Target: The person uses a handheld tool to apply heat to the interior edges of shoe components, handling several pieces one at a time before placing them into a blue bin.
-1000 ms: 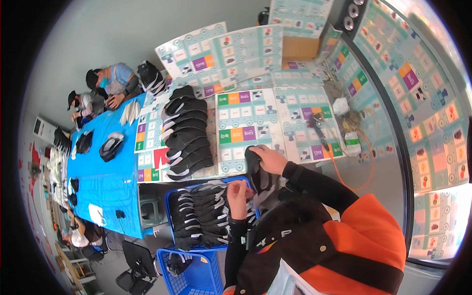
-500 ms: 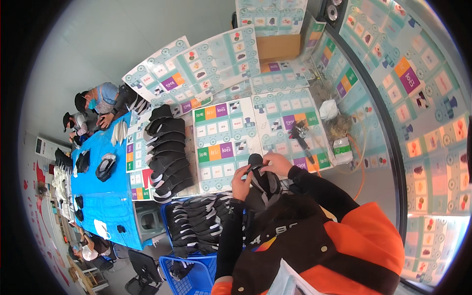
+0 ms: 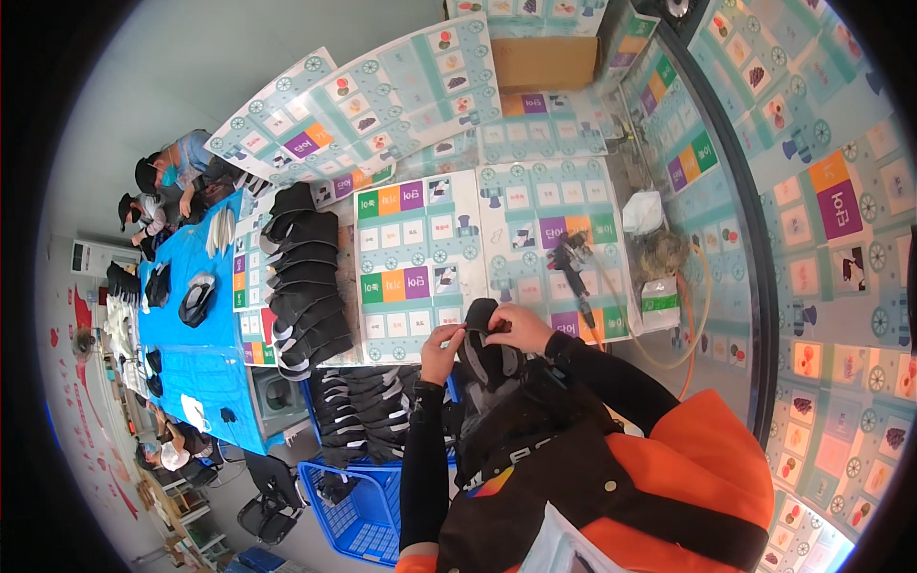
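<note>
Between my two hands, close to my apron at the table's near edge, is a black and grey shoe upper [image 3: 480, 357]. My left hand [image 3: 440, 351] pinches its left edge with thumb and fingers. On the other side my right hand [image 3: 518, 331] grips the upper's rim, its fingers bent round the dark fabric. A long row of nested black uppers [image 3: 308, 286] lies on the table to the left of my hands. Beyond my right hand, a spray gun [image 3: 571, 265] with a hose rests on the printed table covering [image 3: 420, 239].
More uppers fill a blue crate [image 3: 368, 406] below the table edge, and another blue basket [image 3: 358, 516] stands nearer. A white bag [image 3: 643, 212] and hoses sit at the right by a dark frame [image 3: 759, 248]. Co-workers [image 3: 177, 172] are at a blue-covered table [image 3: 201, 358].
The upper has turned in my hands, showing more of its dark top. Both hands still hold it and sit slightly further left in the picture; the whole view has shifted a little.
</note>
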A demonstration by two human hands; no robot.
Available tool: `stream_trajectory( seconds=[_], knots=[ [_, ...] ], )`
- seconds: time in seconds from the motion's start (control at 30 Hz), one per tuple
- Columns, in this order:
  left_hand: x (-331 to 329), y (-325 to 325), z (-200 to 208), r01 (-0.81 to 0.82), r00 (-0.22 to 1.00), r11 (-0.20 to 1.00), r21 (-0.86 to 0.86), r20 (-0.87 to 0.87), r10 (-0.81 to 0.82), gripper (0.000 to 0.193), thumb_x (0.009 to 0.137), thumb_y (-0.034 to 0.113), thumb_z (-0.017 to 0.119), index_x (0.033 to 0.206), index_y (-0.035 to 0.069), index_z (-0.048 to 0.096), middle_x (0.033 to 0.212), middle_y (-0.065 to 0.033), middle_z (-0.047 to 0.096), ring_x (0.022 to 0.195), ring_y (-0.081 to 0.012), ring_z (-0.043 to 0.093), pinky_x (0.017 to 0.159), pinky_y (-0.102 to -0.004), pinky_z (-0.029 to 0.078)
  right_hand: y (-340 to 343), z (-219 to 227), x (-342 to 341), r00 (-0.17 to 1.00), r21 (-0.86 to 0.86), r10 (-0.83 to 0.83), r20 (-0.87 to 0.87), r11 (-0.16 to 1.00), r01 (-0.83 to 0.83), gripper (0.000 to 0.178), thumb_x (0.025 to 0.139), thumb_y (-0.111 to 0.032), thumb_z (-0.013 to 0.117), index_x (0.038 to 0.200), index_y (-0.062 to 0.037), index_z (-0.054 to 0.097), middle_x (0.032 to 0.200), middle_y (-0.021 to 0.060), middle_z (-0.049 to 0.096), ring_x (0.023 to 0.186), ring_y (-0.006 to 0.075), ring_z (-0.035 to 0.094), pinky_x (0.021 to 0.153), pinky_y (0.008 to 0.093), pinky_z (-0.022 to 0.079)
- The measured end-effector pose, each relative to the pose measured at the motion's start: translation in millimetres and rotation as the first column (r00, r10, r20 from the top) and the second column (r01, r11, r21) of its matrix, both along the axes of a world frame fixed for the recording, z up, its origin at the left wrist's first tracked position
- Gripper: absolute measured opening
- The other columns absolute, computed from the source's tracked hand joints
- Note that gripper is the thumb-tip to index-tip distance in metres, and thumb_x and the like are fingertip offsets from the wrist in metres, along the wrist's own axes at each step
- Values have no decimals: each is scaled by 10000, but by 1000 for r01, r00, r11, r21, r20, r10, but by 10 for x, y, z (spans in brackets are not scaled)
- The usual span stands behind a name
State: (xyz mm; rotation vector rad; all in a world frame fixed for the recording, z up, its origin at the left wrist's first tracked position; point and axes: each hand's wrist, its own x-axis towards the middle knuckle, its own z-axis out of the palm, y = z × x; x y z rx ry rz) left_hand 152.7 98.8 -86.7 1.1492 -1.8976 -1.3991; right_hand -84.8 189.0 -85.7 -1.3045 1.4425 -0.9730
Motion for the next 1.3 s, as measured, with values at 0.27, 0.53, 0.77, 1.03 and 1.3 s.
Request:
stream_trajectory(
  seconds=[0.27, 0.53, 0.77, 1.03, 1.3],
  knots=[
    [-168, 52, 147, 69, 980, 978, -197, 195, -30, 141, 930, 133, 717, 1031, 53, 773, 939, -132, 700, 896, -297, 694, 791, -363, 531, 267, -186, 63, 984, -74, -108, -145, 992, 98, 234, 838, -178, 795, 950, -54, 630, 1057, 117, 577, 1097, 345, 565, 926, 418, 477],
    [-323, 65, 56, 205, 954, 929, -307, 275, -120, 128, 883, 161, 741, 967, 69, 767, 982, -116, 695, 977, -323, 662, 841, -405, 524, 490, -276, 227, 886, -224, -377, -270, 920, 323, 136, 896, -117, 723, 977, -33, 653, 1052, 115, 606, 1025, 353, 602, 869, 432, 506],
    [-299, 26, 59, 197, 977, 978, -62, 98, -190, 231, 844, 208, 814, 1046, 95, 809, 973, -77, 696, 865, -243, 688, 760, -345, 539, 588, -384, 419, 747, -155, -646, -160, 764, 627, 139, 914, -113, 722, 1024, -38, 685, 1046, 151, 626, 976, 358, 633, 831, 430, 523],
    [-324, 17, -125, 174, 973, 969, -177, 180, -142, 136, 904, 164, 747, 923, 30, 749, 897, -133, 709, 865, -285, 693, 750, -354, 531, 634, -513, 292, 836, 68, -549, -22, 833, 549, 155, 921, -142, 746, 936, 1, 690, 935, 97, 679, 776, 173, 642, 724, 299, 512],
    [-293, -345, -89, 166, 986, 876, 453, -62, -155, 296, 1065, 227, 538, 1059, -45, 656, 975, -42, 683, 897, -122, 580, 813, -294, 470, 353, -263, -39, 782, 249, -245, 574, 961, 118, 194, 1015, -180, 647, 1154, -44, 644, 1017, -42, 631, 957, 69, 555, 848, 231, 440]
  ],
)
